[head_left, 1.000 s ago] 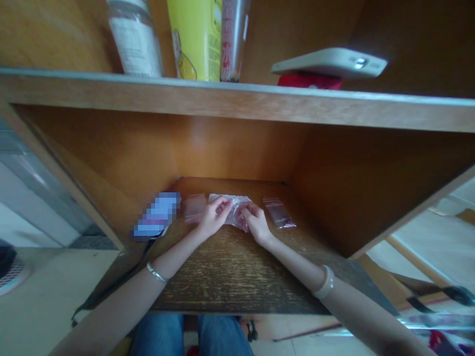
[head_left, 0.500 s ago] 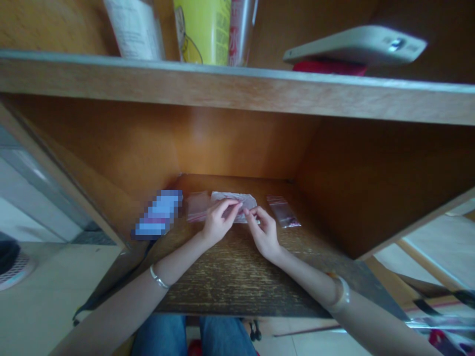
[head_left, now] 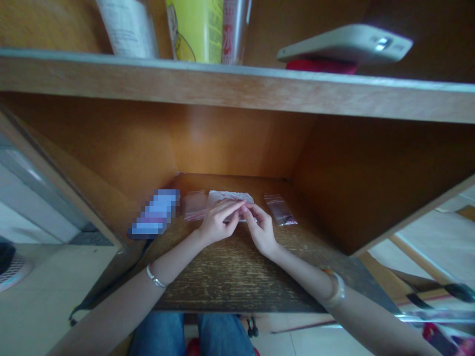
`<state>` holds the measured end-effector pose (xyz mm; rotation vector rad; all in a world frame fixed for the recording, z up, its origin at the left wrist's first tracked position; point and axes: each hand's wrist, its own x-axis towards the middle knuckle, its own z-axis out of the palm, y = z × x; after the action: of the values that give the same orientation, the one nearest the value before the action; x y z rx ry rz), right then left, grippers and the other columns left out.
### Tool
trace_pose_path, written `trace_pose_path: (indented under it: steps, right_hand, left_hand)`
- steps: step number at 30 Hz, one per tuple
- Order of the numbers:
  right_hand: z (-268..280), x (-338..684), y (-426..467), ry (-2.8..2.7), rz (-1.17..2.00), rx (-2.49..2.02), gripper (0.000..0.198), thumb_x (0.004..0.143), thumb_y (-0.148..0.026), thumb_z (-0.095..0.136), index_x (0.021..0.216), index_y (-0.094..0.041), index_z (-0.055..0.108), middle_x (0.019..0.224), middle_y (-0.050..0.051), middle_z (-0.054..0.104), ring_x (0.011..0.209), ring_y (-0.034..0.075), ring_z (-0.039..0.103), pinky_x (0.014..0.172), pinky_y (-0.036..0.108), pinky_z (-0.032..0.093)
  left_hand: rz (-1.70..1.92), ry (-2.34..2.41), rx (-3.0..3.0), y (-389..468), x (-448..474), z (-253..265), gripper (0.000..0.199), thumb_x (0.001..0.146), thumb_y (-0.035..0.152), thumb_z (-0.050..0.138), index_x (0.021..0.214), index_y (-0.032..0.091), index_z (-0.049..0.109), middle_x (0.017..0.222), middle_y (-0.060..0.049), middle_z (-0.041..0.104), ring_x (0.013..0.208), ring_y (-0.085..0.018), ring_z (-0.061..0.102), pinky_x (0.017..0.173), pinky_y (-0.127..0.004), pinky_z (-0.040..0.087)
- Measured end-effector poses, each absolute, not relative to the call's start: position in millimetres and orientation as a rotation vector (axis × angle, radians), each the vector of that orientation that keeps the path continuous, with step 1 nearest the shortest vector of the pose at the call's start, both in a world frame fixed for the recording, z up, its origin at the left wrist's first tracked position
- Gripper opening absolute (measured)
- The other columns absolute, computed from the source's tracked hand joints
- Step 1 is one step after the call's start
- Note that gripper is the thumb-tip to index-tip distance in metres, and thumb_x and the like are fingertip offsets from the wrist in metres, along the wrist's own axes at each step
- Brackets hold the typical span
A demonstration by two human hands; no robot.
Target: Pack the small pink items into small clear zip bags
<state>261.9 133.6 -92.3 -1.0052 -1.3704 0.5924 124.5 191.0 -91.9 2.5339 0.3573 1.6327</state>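
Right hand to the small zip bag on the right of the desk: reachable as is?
Probably yes. The small zip bag lies flat just right of the right hand, with bare desk between them and nothing on top.

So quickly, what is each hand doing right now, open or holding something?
Left hand: fingers pinched on the clear plastic bag lying on the desk.
Right hand: fingertips pinched on the same bag.
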Motion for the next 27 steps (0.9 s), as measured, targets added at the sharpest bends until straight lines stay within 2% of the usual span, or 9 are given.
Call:
trace_pose_path:
  steps: [4, 8, 16, 27]
  right_hand:
    - [-90.8, 261.1, 132.2, -1.324, 0.686, -0.967, 0.020, 0.087, -0.037, 0.054, 0.084, -0.020, 0.064, 0.078, 0.001, 0.062, 0.069, 0.013, 0.056, 0.065, 0.025, 0.047]
    - [-91.4, 262.2, 131.6, -1.306, 0.697, -0.977, 0.019, 0.086, -0.035, 0.055, 0.081, -0.019, 0.063, 0.072, 0.000, 0.060, 0.063, 0.012, 0.054, 0.060, 0.023, 0.047]
    - [-94.9, 264.9, 134.0, -1.357, 0.592, -1.010, 0.019, 0.085, -0.036, 0.056, 0.090, -0.020, 0.065, 0.084, 0.004, 0.065, 0.071, 0.015, 0.057, 0.066, 0.029, 0.049]
    - [-92.8, 264.1, 132.9, -1.381, 0.501, -1.028, 0.017, 0.084, -0.035, 0.059, 0.089, -0.020, 0.065, 0.082, 0.004, 0.066, 0.067, 0.014, 0.057, 0.063, 0.029, 0.049]
  left_hand:
    - [1.575, 0.377, 2.527, 188.9, 122.0, -91.3, 0.048, 0.086, 0.011, 0.048, 0.133, 0.020, 0.045, 0.121, -0.009, 0.063, 0.110, -0.018, 0.060, 0.095, -0.036, 0.051]
    - [1.513, 0.422, 2.539, 188.0, 120.8, -92.1, 0.054, 0.088, 0.012, 0.046, 0.140, 0.019, 0.033, 0.118, -0.009, 0.065, 0.114, -0.018, 0.058, 0.099, -0.038, 0.049]
    - [1.508, 0.439, 2.541, 185.4, 122.7, -89.1, 0.054, 0.088, 0.011, 0.045, 0.140, 0.019, 0.033, 0.120, -0.010, 0.064, 0.114, -0.018, 0.058, 0.099, -0.038, 0.049]
    - [1.425, 0.437, 2.509, 186.1, 121.9, -91.9, 0.057, 0.088, 0.010, 0.043, 0.142, 0.019, 0.026, 0.125, -0.011, 0.060, 0.118, -0.019, 0.056, 0.101, -0.041, 0.047]
